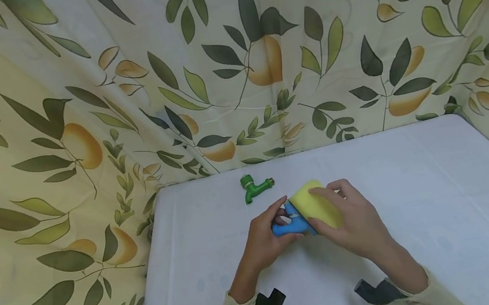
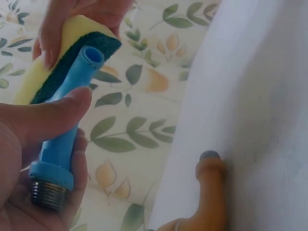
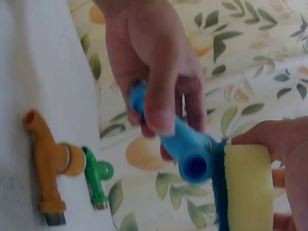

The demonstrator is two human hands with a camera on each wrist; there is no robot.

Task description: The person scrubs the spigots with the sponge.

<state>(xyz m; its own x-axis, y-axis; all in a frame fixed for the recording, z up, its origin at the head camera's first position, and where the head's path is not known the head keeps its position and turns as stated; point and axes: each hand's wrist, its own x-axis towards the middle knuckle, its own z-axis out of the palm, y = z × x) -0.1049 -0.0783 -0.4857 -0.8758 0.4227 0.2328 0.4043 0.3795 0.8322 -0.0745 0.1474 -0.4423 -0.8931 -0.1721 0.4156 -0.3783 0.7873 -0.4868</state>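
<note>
My left hand point(image 1: 263, 240) grips a blue plastic tap point(image 2: 67, 115), thumb across its body, with the metal threaded end by the palm in the left wrist view. My right hand point(image 1: 357, 217) holds a yellow sponge point(image 1: 318, 204) with a dark green scouring side point(image 2: 77, 57). That scouring side lies against the blue tap. In the right wrist view the tap's open spout point(image 3: 195, 167) faces the camera, beside the sponge. Both hands are raised over the white table.
A green tap point(image 1: 256, 188) lies on the white table point(image 1: 416, 191) beyond my hands. An orange tap point(image 3: 48, 168) lies near it in the right wrist view; I cannot make it out in the head view. A leaf-patterned curtain point(image 1: 137, 110) hangs behind the table.
</note>
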